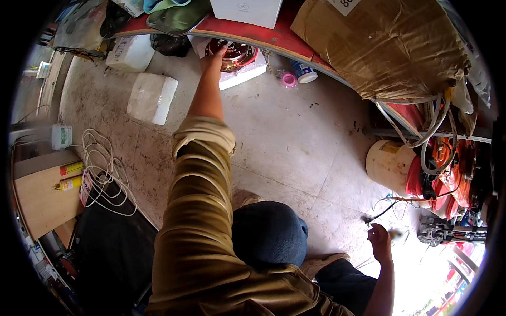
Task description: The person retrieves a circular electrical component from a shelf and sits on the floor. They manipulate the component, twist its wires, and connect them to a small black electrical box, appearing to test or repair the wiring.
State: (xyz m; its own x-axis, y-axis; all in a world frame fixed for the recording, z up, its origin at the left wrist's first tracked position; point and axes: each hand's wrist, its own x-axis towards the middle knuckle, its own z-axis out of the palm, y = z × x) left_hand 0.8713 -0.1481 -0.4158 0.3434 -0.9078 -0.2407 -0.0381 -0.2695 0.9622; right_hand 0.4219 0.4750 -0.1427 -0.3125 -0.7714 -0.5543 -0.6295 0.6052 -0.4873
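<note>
My left arm stretches far forward across the floor. At its end my left hand (pixel 213 59) is closed on the left rim of a round, shiny reddish-brown coil (pixel 236 56) with a red wire, which looks like a motor winding. A white foam slab (pixel 243 77) lies under the coil. Some of the left fingers are hidden against it. Low on the right, beside my knee, my right hand (pixel 380 242) is held with its fingers curled together. Whatever it may hold is too small to tell. Just above these fingertips ends a black cable (pixel 380 213).
White foam blocks (pixel 152 98) lie left of my arm. A blue-and-white tub (pixel 304 71) and a pink roll (pixel 288 79) sit below the red shelf (pixel 247 30). A large bucket (pixel 389 164) stands right, and a coiled white cable (pixel 108 171) hangs left.
</note>
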